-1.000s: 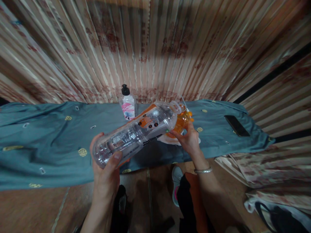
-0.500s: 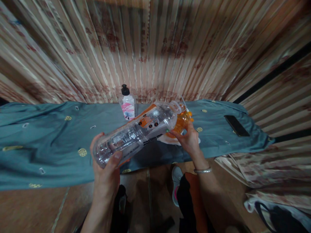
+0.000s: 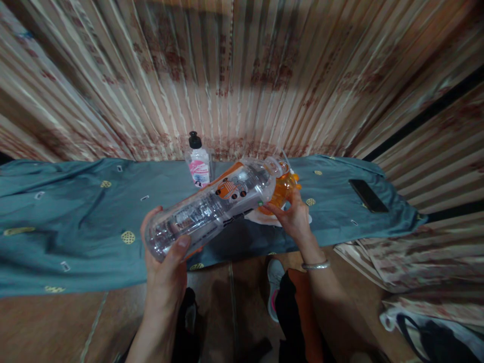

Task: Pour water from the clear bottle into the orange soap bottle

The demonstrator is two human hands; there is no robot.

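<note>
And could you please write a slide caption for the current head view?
A clear bottle in the left hand slants toward an orange container in the right hand.

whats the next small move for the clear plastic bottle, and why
Probably raise the base of the clear plastic bottle slightly with the left hand: in this view, its mouth end overlaps the translucent orange container held in the right hand.

Most of the left fingers are hidden behind the clear bottle, whose small print between both hands is too blurred to read. Beside the right fingers, its neck covers part of the orange bottle; whether the two touch cannot be told. The white item below is partly covered. Left of the left fingers, the cloth runs out of view.
</note>
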